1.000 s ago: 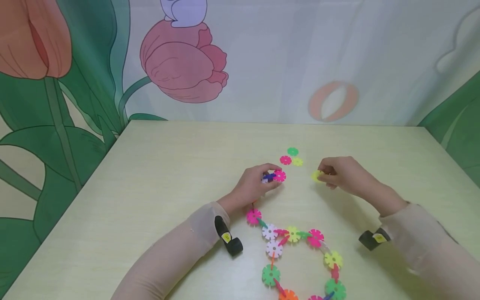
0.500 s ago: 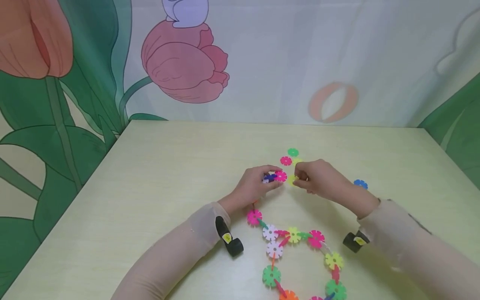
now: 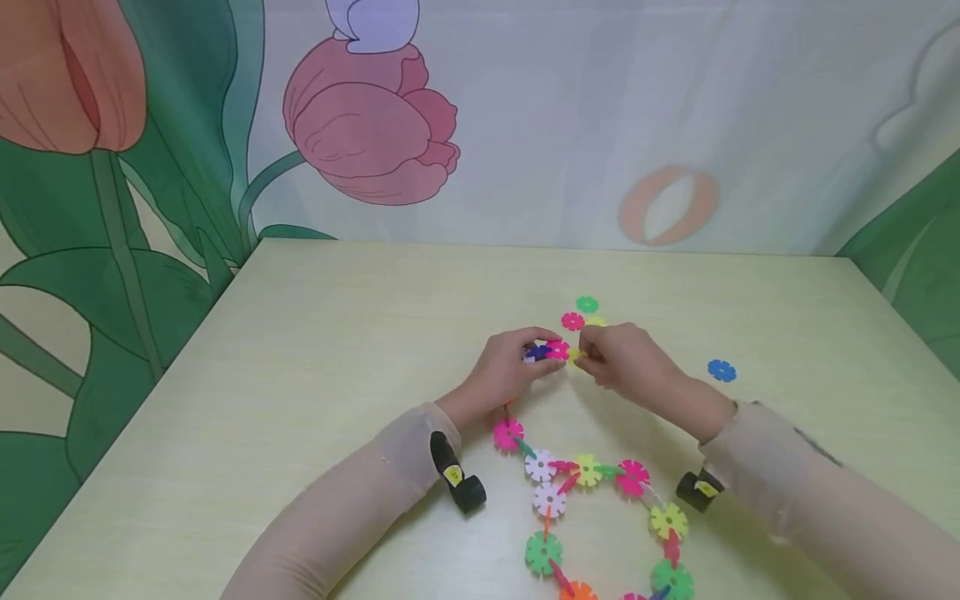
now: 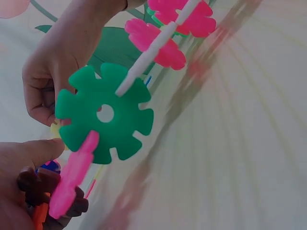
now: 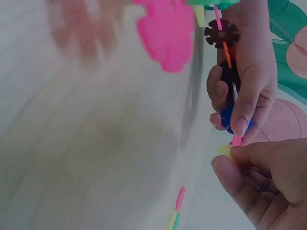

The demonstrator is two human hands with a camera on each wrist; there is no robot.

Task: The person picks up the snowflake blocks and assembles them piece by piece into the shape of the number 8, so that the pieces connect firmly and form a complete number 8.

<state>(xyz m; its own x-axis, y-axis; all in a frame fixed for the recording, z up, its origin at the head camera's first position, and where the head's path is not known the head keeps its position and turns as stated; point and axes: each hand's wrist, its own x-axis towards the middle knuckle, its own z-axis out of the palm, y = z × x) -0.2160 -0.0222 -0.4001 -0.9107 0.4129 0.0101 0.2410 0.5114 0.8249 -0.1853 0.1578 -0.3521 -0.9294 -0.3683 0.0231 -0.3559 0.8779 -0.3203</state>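
Note:
My left hand (image 3: 504, 367) grips the end of a chain of snowflake discs, with a pink snowflake disc (image 3: 557, 350) and a blue snowflake disc (image 5: 230, 120) between thumb and fingers. Facing it, my right hand (image 3: 633, 360) pinches a yellow snowflake disc (image 5: 224, 151) edge-on. The yellow disc meets the pink disc's rim; whether their slots are locked I cannot tell. From the left hand the interlocked chain runs down to a loop on the table, including a white snowflake disc (image 3: 550, 500) and a green snowflake disc (image 3: 543, 552). The loop's near end is cut off.
Beyond the hands lie a loose green disc (image 3: 587, 304), a pink disc (image 3: 572, 321) and a yellow disc (image 3: 596, 320), partly behind the right hand. A blue disc (image 3: 722, 370) lies farther right on the pale table (image 3: 360, 333). A printed curtain (image 3: 540, 125) hangs behind.
My right hand has moved left with the yellow disc, bringing it up against the pink one. The loose blue disc has come into view behind it. My left hand has barely moved.

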